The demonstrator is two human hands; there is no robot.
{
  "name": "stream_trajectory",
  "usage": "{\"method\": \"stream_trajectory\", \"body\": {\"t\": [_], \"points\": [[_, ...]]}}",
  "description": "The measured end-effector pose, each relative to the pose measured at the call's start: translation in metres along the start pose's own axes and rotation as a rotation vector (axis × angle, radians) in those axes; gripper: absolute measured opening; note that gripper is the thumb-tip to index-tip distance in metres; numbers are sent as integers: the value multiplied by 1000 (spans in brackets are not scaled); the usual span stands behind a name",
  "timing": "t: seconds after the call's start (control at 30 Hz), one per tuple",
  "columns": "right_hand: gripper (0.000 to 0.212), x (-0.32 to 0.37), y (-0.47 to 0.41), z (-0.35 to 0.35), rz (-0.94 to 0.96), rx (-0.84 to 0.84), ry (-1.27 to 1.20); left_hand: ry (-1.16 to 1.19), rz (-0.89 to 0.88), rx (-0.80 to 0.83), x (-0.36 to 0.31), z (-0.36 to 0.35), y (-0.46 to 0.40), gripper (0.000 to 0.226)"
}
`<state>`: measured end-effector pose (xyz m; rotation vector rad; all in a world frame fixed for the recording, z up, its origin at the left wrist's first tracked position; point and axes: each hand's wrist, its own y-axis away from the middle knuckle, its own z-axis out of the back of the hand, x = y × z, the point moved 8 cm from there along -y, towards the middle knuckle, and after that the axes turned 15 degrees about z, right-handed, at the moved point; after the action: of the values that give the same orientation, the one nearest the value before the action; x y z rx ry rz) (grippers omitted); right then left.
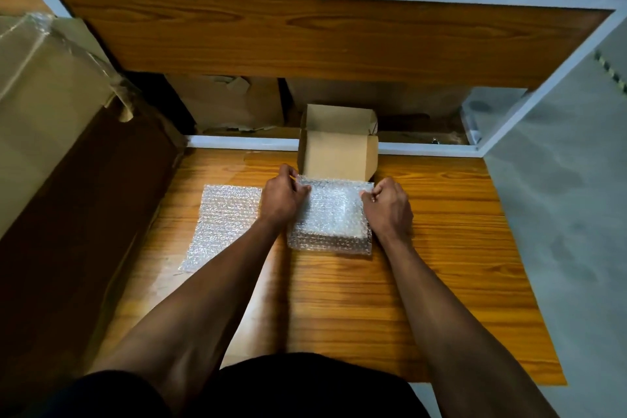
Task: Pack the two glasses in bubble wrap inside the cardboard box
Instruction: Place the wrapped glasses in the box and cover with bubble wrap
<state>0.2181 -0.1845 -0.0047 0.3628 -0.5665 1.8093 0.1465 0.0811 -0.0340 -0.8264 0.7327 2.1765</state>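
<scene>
Clear bubble-wrap bundle (330, 215) on the wooden table (441, 214), far edge touching the open cardboard box (337, 154). Pale, blurred shape inside, most likely one glass; outline too soft to confirm. Second sheet of bubble wrap (222, 224) flat just left of it, nothing seen on it. No second glass in view.

Left hand (283, 197) pinching the bundle's far-left corner, fingers curled onto the film. Right hand (386, 202) curled at the far-right edge, fingertips gripping the wrap.

Handling, judged: light overall, soft and springy outside, hard and fragile within. Film slick, layers apt to slide and unroll if released. Best taken from both ends with palms cupping the core, not by loose film alone, since a glass could slip out of an open end. No squeezing across the middle.

Look: frosted, dotted texture, glossy highlights, roughly rectangular, near edge folded under and slightly ragged.

Box: small, plain brown, lid flap upright at rear, interior appears empty from here.
</scene>
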Motion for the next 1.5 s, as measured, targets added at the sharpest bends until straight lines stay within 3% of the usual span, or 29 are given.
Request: {"method": "stream_trajectory", "body": {"t": [0.13, 0.2, 0.27, 0.43, 0.57, 0.7, 0.9, 1.27, 1.5], "points": [[21, 38, 13, 6, 336, -136, 95, -34, 2, -44, 0, 0, 2, 38], [13, 57, 19, -7, 518, -56, 72, -40, -5, -83, -2, 0, 5, 38], [23, 68, 24, -29, 602, 70, 107, -28, -18, -114, -4, 1, 10, 39], [37, 62, 28, -58, 553, 225, 183, -32, -140, -165, -11, 8, 26, 35], [38, 63, 29, -56, 567, 205, 213, -293, -402, -255, -26, 3, 55, 19], [43, 65, 30, -56, 560, 216, 250, -541, -519, -140, -34, -25, 67, 34], [50, 64, 29, -54, 539, 262, 288, -809, -458, -79, -25, -40, 61, 65], [60, 56, 28, -53, 391, 349, 386, -883, -315, 43, -20, -45, 56, 76], [62, 54, 26, -57, 317, 425, 392, -910, -311, 71, -23, -39, 51, 77]]}}
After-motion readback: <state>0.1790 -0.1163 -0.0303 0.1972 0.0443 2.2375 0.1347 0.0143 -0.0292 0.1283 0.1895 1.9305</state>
